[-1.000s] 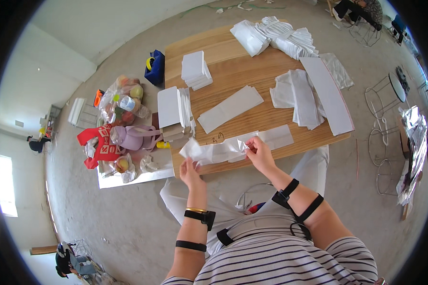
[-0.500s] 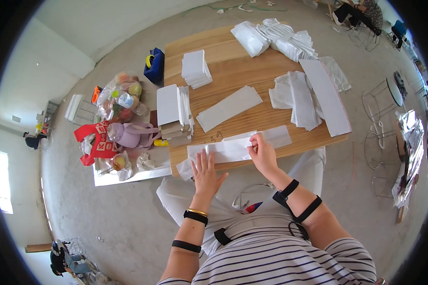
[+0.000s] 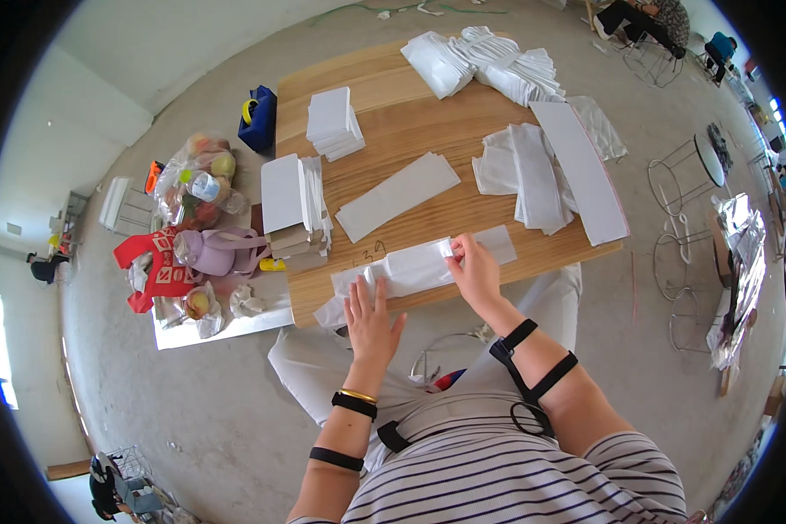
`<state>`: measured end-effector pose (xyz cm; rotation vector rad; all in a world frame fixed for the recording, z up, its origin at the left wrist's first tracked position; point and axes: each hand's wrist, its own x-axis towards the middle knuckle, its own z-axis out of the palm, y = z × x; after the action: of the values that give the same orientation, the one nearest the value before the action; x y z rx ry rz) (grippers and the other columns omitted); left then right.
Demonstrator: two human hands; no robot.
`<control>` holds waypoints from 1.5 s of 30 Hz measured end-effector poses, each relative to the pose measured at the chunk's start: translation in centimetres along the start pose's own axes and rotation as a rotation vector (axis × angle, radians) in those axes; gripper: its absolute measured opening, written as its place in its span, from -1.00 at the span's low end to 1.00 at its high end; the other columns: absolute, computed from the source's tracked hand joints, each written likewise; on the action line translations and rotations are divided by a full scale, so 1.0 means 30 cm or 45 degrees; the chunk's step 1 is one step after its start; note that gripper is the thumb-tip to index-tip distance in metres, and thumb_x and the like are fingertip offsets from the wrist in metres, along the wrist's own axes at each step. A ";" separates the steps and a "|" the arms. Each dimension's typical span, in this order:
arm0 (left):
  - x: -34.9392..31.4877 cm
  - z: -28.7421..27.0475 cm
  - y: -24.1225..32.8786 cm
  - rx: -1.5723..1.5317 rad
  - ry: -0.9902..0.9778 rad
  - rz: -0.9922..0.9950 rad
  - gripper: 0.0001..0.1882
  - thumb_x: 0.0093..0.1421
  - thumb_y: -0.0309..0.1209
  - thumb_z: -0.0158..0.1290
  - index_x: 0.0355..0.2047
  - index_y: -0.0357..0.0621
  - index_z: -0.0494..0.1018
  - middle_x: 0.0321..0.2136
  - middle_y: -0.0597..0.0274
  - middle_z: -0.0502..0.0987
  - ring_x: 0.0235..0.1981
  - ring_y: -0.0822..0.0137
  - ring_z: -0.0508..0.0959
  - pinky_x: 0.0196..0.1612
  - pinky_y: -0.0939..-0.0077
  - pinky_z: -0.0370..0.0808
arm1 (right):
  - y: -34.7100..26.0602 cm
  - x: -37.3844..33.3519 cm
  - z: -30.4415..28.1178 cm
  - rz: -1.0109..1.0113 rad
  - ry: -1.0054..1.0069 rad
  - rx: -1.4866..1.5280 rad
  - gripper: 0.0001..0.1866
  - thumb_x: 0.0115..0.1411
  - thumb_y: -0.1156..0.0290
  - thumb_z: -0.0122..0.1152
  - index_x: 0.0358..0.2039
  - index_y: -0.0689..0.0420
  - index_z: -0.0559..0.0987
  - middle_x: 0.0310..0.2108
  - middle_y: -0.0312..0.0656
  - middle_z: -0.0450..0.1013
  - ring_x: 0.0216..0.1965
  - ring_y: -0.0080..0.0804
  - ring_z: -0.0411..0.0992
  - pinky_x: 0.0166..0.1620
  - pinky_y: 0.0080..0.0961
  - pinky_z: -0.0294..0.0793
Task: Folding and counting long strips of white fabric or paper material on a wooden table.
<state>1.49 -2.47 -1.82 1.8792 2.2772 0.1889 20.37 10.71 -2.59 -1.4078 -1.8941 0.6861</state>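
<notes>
A long white strip (image 3: 410, 269) of thin sheet material, perhaps a flat sleeve, lies slantwise along the table's near edge over a more translucent white sheet (image 3: 498, 245). My left hand (image 3: 371, 321) rests flat on the strip's left part, fingers stretched out. With thumb and fingers pinched together, my right hand (image 3: 477, 272) grips the strip near its right end; the fingertips partly hide the hold. Beyond my hands lies a separate pile of flat white strips (image 3: 398, 197) on the wooden table (image 3: 384, 140).
Stacked white cards (image 3: 283, 194) and a smaller stack (image 3: 329, 113) stand left. White sleeves (image 3: 533, 179), a long white board (image 3: 581, 170) and bundled white packets (image 3: 485, 65) lie right and far. A blue tape dispenser (image 3: 259, 122) and bagged fruit (image 3: 205, 179) sit at the left side.
The view has shifted, moving the table slightly left in the picture. My left hand still lies flat, and my right hand still pinches the strip, which now looks smoother along its far edge.
</notes>
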 end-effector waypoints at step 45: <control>0.137 0.081 0.088 -0.155 0.120 0.319 -0.08 0.29 0.15 -0.10 0.38 -0.37 0.00 0.43 -0.14 -0.05 0.47 -0.01 -0.11 0.46 -0.07 -0.22 | -0.152 0.144 -0.190 -0.079 -0.280 0.043 -0.66 0.09 0.55 0.22 -0.11 0.08 0.40 -0.55 -0.14 0.43 -0.50 -0.21 0.48 -0.38 -0.28 0.44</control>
<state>3.80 2.01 -3.88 2.1258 2.0267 0.4489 21.17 13.69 5.31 -1.2903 -2.0751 0.8679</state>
